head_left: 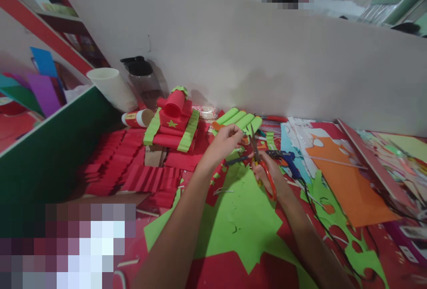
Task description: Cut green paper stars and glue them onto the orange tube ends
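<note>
My right hand grips a pair of scissors by the orange handles, with the blades pointing up and parted. Just left of the blades, the fingers of my left hand are closed in a pinch; whatever small thing they hold cannot be made out. Under both hands lies a large green paper star on red sheets. Beside my right hand rests a blue glue gun. Behind my hands sit several rolled green paper pieces.
A red and green paper model stands at the left among pleated red paper strips. Behind it are a white cup and a dark-lidded bottle. Orange felt-like sheet and cut green scraps lie right. A white partition rises behind.
</note>
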{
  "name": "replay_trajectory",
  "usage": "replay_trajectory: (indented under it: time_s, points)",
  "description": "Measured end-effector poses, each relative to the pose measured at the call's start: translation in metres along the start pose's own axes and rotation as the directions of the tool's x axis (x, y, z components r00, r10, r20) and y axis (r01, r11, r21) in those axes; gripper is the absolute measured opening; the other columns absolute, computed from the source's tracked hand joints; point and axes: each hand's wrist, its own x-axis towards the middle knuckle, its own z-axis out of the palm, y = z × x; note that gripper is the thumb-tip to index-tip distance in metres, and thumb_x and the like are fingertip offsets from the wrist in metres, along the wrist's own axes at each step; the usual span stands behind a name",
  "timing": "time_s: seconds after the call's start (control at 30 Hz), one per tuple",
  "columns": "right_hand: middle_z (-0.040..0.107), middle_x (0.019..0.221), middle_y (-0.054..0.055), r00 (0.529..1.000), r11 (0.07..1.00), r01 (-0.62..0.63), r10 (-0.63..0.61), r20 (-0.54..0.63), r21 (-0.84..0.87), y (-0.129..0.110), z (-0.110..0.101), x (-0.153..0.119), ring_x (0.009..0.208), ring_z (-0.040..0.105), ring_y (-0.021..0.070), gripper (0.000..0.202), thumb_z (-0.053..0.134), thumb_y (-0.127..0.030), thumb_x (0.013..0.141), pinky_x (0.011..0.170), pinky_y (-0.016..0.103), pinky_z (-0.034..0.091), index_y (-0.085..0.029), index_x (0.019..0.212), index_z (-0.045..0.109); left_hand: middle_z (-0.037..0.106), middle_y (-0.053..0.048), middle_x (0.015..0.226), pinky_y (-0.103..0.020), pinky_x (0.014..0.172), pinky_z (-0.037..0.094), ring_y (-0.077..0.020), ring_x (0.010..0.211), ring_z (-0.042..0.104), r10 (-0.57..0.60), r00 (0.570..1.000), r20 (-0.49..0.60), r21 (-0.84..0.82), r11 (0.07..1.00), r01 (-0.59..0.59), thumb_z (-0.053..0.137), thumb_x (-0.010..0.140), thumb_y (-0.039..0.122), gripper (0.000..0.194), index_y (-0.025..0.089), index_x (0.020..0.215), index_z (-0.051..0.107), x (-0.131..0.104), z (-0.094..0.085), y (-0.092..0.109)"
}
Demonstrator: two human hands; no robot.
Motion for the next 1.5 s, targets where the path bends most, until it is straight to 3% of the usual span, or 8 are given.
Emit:
replay_trajectory:
  time_s: [0.1, 0.23, 0.7, 0.9, 1.2, 1.4, 1.5]
  points:
    - [0.057, 0.077, 0.000, 0.996, 1.000, -0.012, 0.013, 0.091, -0.013, 0.0002, -0.0039, 0.0011, 0.055, 0.048, 0.0124, 0.042, 0.062, -0.059, 0.087, 0.051, 0.025, 0.041, -0.022, 0.108, 0.059, 0.054, 0.002, 0.072, -0.023, 0.066, 0.048, -0.0098, 0.067, 0.057, 0.054, 0.998, 0.007, 0.040, 0.998, -0.055, 0.054, 0.084, 0.023, 0.012, 0.017, 0.075, 0.052, 0.0013, 0.0001, -0.0019]
    - [0.056, 0.076, 0.000, 0.996, 1.000, -0.006, 0.008, 0.085, -0.029, -0.0010, -0.0061, 0.0004, 0.057, 0.047, 0.0125, 0.039, 0.062, -0.057, 0.087, 0.051, 0.024, 0.039, -0.022, 0.103, 0.059, 0.054, 0.002, 0.071, -0.024, 0.065, 0.047, -0.0097, 0.065, 0.055, 0.098, 0.994, 0.043, 0.114, 0.988, -0.102, 0.053, 0.082, 0.019, 0.006, 0.016, 0.077, 0.055, 0.0030, -0.0009, -0.0038]
    - [0.058, 0.074, 0.001, 0.998, 0.999, -0.014, 0.016, 0.055, -0.031, -0.0040, -0.0063, 0.0003, 0.053, 0.046, 0.0122, 0.038, 0.061, -0.057, 0.088, 0.048, 0.023, 0.037, -0.022, 0.101, 0.060, 0.057, 0.001, 0.073, -0.025, 0.067, 0.047, -0.0116, 0.069, 0.056, 0.060, 0.993, 0.097, 0.122, 0.990, -0.072, 0.054, 0.084, 0.027, 0.013, 0.017, 0.076, 0.055, -0.0008, 0.0005, 0.0019]
    - [0.055, 0.070, -0.002, 0.997, 0.998, -0.061, 0.061, 0.043, -0.007, -0.0033, -0.0047, -0.0006, 0.050, 0.044, 0.0114, 0.040, 0.068, -0.057, 0.083, 0.046, 0.023, 0.035, -0.022, 0.100, 0.060, 0.058, 0.001, 0.074, -0.025, 0.067, 0.046, -0.0117, 0.070, 0.056, 0.053, 0.993, 0.101, 0.102, 0.993, -0.064, 0.055, 0.084, 0.028, 0.014, 0.017, 0.077, 0.056, 0.0005, 0.0009, 0.0005]
    - [0.056, 0.069, -0.001, 0.996, 0.996, -0.086, 0.086, 0.024, -0.020, -0.0060, -0.0042, -0.0009, 0.049, 0.044, 0.0107, 0.040, 0.061, -0.060, 0.087, 0.045, 0.022, 0.035, -0.022, 0.100, 0.061, 0.054, 0.002, 0.074, -0.023, 0.064, 0.044, -0.0110, 0.068, 0.052, 0.052, 0.995, 0.089, 0.123, 0.990, -0.063, 0.055, 0.084, 0.028, 0.014, 0.017, 0.076, 0.056, -0.0006, 0.0023, 0.0030]
    - [0.062, 0.077, 0.002, 0.997, 0.997, -0.076, 0.076, 0.011, -0.027, -0.0059, -0.0037, 0.0005, 0.058, 0.053, 0.0148, 0.037, 0.067, -0.058, 0.083, 0.050, 0.024, 0.041, -0.024, 0.096, 0.062, 0.055, 0.001, 0.073, -0.024, 0.064, 0.045, -0.0113, 0.068, 0.053, 0.066, 0.993, 0.099, 0.118, 0.990, -0.078, 0.056, 0.084, 0.028, 0.014, 0.017, 0.076, 0.056, 0.0011, 0.0016, 0.0003]
    - [0.058, 0.070, -0.001, 0.997, 0.997, -0.081, 0.081, 0.017, -0.014, -0.0036, -0.0032, -0.0002, 0.050, 0.046, 0.0113, 0.039, 0.064, -0.059, 0.085, 0.045, 0.022, 0.036, -0.023, 0.097, 0.061, 0.054, 0.002, 0.074, -0.024, 0.064, 0.044, -0.0110, 0.067, 0.052, 0.066, 0.993, 0.096, 0.117, 0.990, -0.077, 0.055, 0.084, 0.026, 0.012, 0.017, 0.076, 0.056, 0.0006, 0.0015, 0.0008]
